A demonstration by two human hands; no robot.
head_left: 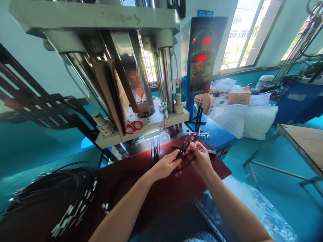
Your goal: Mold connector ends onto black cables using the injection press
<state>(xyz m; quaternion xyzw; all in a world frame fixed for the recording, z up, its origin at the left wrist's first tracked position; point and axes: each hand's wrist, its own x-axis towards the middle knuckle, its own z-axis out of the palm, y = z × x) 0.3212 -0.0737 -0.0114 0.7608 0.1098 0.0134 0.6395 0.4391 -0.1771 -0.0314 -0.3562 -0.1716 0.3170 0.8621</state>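
Note:
Over the dark red tabletop (161, 198), both of my hands are close together with fingers closed. My left hand (166, 164) grips thin black cables (182, 152), parts of which cross and stick out past the fingers. Pinched in the fingertips of my right hand (202, 159) is a black cable end; a small metallic connector seems to be there, but blur hides its details. A cable curves between the two hands. Just left of them, several black cables (155, 151) hang down from the machine's lower plate to the table.
A press (141, 129) with steel columns stands ahead, red-handled scissors (134, 127) on its plate. A coil of black cables with pale ends (75, 174) lies at left. Right are a control box (202, 67), white sacks (259, 121) and another table (308, 144). A person is beyond the press.

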